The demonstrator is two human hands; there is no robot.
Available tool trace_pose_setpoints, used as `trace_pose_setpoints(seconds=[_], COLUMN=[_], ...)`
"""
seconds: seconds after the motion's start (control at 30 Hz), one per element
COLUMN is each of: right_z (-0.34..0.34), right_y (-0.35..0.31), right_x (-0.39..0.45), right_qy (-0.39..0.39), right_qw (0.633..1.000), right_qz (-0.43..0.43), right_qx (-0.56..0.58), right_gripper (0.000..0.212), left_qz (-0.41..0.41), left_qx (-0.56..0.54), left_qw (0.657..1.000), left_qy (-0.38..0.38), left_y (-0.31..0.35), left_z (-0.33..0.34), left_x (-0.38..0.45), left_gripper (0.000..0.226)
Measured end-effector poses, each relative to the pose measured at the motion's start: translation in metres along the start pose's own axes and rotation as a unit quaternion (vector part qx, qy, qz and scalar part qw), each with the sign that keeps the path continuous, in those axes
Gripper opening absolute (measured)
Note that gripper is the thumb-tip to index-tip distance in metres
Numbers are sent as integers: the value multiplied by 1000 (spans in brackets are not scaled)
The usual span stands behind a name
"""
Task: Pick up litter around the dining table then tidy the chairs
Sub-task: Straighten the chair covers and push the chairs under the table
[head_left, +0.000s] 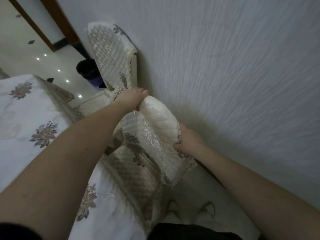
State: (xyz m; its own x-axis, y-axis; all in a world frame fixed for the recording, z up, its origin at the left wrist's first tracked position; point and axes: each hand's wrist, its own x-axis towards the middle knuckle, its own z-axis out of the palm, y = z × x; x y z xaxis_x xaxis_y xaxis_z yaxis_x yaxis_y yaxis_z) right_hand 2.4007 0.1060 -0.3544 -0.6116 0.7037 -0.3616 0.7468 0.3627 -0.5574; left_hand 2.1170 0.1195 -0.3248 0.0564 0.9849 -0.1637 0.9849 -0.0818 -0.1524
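1. Nearest, the right hand grips the near edge of the chair back; its fingers are curled tight into the quilted cover.
2. The chair stands between the cloth-draped surface and the wall, its seat partly under the cloth's edge.
3. The left hand holds the far end of the same back, fingers wrapped over the top.
4. Risk: the cover seems loose, so a pull may slide the fabric rather than move the frame.
5. Risk: the back sits near the wall and could scrape it.
6. Farther off, a second chair leans at the wall, beside a dark bin.
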Motion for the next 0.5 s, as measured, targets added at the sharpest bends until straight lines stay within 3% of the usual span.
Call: trace_pose_setpoints(seconds=[0.23,0.33,0.5], right_z=[9,28,18], right_y=[-9,17,8], right_x=[-1,20,15], right_qy=[12,17,21], right_qw=[999,998,998], right_qz=[19,15,-2], right_qx=[39,52,51], right_gripper=[83,82,77], left_qz=[-8,-23,-90], left_qx=[-11,-29,-71], left_qw=[1000,999,991], left_qy=[9,16,68], left_y=[-5,-5,10], left_z=[4,3,26], left_x=[-5,-6,-7], left_gripper=[48,41,55])
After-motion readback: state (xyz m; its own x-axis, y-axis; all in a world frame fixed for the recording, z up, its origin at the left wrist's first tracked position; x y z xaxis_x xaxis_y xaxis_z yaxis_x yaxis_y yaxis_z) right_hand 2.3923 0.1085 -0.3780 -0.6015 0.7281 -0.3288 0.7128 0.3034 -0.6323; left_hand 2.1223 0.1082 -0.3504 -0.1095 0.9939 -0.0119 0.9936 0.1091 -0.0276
